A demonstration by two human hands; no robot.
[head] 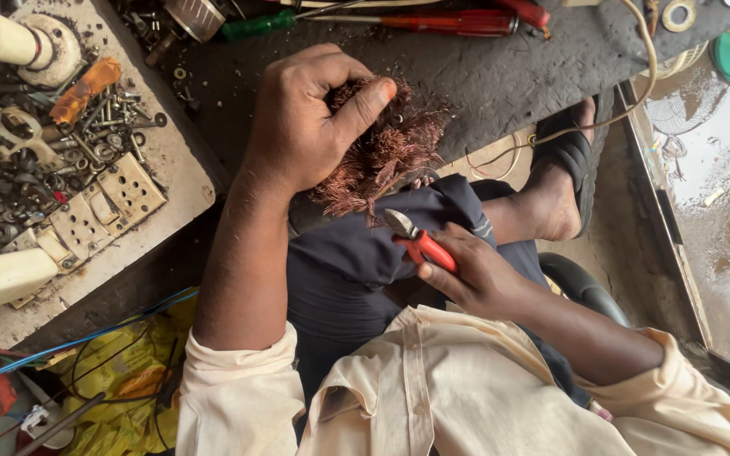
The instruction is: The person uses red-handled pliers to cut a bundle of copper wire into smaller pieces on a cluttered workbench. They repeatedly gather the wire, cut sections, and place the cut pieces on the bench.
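Cream cotton sleeves frame the lap, where the right hand (475,274) has its fingers wrapped around red-handled side cutters (416,241), beak aimed at a tangled bundle of copper winding wire (386,152). That bundle sits at the dark desk (500,76) edge, pinched under the left hand (306,118). Good cutting likely means gripping firmly and snipping a few strands close to the core.

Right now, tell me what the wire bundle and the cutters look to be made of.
Wire bundle: likely bare or enamelled copper, going by its reddish-brown shine and fine frayed strands; the left hand grips it. Cutters: grey, dull metal jaws, probably steel, with glossy red handles that look plastic or rubber-coated, held in the right hand.
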